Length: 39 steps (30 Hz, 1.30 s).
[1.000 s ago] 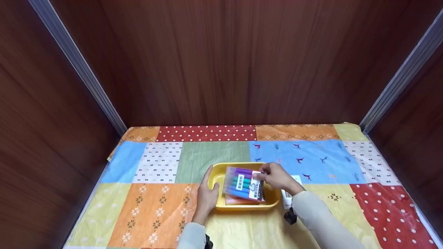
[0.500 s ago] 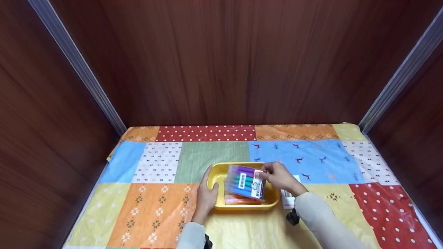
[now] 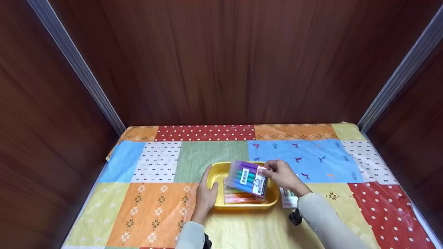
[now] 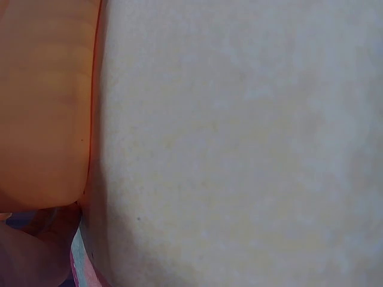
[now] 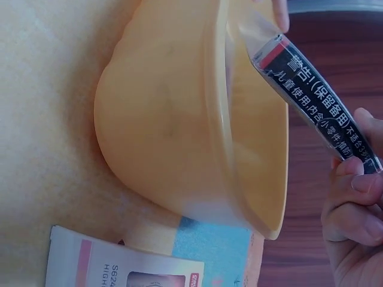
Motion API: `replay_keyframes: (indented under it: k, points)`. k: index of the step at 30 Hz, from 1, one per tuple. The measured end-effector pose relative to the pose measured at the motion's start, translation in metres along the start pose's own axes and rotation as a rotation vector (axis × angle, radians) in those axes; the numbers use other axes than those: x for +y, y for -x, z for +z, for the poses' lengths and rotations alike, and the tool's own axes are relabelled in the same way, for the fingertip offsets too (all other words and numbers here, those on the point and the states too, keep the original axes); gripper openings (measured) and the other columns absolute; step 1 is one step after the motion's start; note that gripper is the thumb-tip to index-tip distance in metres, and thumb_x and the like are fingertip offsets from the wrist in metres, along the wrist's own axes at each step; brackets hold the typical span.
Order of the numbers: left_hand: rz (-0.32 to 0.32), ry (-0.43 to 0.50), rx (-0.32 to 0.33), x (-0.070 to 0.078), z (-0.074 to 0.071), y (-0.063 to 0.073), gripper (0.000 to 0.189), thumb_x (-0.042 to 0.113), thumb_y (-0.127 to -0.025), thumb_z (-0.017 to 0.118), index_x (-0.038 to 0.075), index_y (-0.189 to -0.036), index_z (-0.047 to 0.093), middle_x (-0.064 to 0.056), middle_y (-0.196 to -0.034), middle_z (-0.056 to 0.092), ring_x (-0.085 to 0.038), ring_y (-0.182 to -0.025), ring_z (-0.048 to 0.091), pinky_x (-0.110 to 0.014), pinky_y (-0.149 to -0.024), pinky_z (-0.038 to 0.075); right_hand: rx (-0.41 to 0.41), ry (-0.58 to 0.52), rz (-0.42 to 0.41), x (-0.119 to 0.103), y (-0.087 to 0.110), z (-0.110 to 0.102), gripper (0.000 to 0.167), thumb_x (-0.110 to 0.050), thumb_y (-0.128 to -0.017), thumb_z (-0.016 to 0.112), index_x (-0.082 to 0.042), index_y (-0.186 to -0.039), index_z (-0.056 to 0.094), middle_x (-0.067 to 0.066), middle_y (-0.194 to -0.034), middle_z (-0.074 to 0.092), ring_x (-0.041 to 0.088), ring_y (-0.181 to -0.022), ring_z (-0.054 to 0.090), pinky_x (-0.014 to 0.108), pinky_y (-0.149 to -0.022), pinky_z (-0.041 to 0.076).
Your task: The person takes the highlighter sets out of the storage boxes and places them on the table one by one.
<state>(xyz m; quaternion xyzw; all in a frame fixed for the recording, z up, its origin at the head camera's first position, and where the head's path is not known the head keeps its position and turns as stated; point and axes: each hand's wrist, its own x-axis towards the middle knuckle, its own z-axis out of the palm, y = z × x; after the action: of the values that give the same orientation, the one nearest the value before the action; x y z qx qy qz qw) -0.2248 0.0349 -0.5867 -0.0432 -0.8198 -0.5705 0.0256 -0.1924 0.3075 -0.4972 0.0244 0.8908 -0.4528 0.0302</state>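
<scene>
In the head view my right hand (image 3: 282,176) pinches the right end of a clear pack of colored markers (image 3: 246,177), purple, green and blue. The pack is tilted above a yellow plastic basin (image 3: 242,206). Seen from the right wrist, the pack's black printed end (image 5: 317,101) sticks out over the basin's rim between thumb and fingers. A second pack with orange and pink markers (image 3: 238,198) lies in the basin, partly hidden under the first. My left hand (image 3: 206,195) holds the basin's left side, thumb over the rim and fingers along the outside.
A white highlighter box (image 3: 289,200) lies just right of the basin, partly covered by my right forearm; the right wrist view shows its printed face. A patchwork-patterned cloth (image 3: 155,211) covers the table. Brown wood-grain panels (image 3: 221,62) enclose the back and sides.
The marker pack has risen and shifted slightly right with my right hand, uncovering more of the orange pack beneath. More of the white box shows. My left hand stays on the basin.
</scene>
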Motion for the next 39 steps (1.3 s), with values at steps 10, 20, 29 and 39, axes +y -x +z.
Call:
replay_keyframes:
  k: [10,20,29,39]
  points:
    - [-0.011,-0.004,-0.007,0.000,0.000,0.000,0.068,0.004,-0.094,0.060,0.028,-0.155,0.040,-0.009,-0.160,0.043,-0.038,-0.144,0.043,-0.056,-0.118,0.036,0.043,-0.022,0.024,0.004,0.008,-0.004,0.019,-0.028,-0.095,0.069,-0.010,-0.087,0.069,-0.001,-0.072,0.053,0.013,-0.069,0.046,0.023,-0.059,0.038]
    - [-0.017,-0.023,-0.023,0.002,-0.003,0.002,0.067,0.005,-0.096,0.060,0.027,-0.156,0.038,-0.010,-0.159,0.044,-0.035,-0.140,0.047,-0.054,-0.117,0.038,0.109,-0.082,-0.003,0.009,0.017,-0.017,0.012,-0.018,-0.096,0.065,-0.008,-0.092,0.070,0.003,-0.070,0.056,0.011,-0.062,0.046,0.023,-0.056,0.041]
    - [-0.033,-0.017,-0.037,0.007,-0.002,-0.003,0.068,0.008,-0.097,0.059,0.031,-0.157,0.036,-0.008,-0.160,0.042,-0.035,-0.146,0.042,-0.055,-0.119,0.036,0.181,-0.096,0.024,0.011,0.022,-0.033,0.023,-0.027,-0.096,0.067,-0.005,-0.099,0.071,-0.001,-0.071,0.053,0.010,-0.064,0.048,0.022,-0.056,0.043]
    - [-0.050,0.000,-0.042,0.005,-0.002,0.003,0.069,0.006,-0.097,0.058,0.032,-0.157,0.036,-0.007,-0.161,0.041,-0.035,-0.148,0.038,-0.053,-0.122,0.032,0.262,-0.112,0.049,0.015,0.034,-0.039,0.026,-0.029,-0.095,0.069,-0.003,-0.096,0.070,-0.004,-0.068,0.049,0.008,-0.063,0.046,0.022,-0.056,0.041]
